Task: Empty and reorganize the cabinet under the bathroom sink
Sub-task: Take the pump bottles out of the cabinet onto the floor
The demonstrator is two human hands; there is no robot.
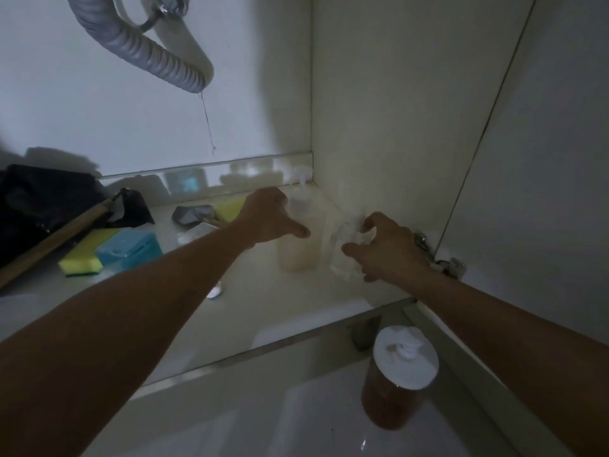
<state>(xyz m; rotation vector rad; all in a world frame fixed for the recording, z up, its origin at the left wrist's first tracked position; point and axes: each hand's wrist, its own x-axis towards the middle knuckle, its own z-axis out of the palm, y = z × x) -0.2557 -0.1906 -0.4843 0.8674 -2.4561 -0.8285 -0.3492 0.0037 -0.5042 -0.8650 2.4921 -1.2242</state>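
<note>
1. Your left hand (pixel 272 216) wraps the pump bottle (pixel 300 232) in the cabinet's back right corner; your right hand (pixel 382 247) curls round a clear packet (pixel 342 255) beside it.
2. Lifting both together could tip the bottle, since the grip sits high.
3. Side wall (pixel 379 127) and hinge (pixel 441 262) crowd your right hand.
4. Open room lies toward the front edge (pixel 296 338); sponges (pixel 82 262) sit left.

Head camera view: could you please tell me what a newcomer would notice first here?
Two hands reach into the cabinet's right rear corner: the left hand holds a pale pump bottle, the right hand grips a clear packet. An amber pump bottle stands outside, and a corrugated hose hangs above.
</note>
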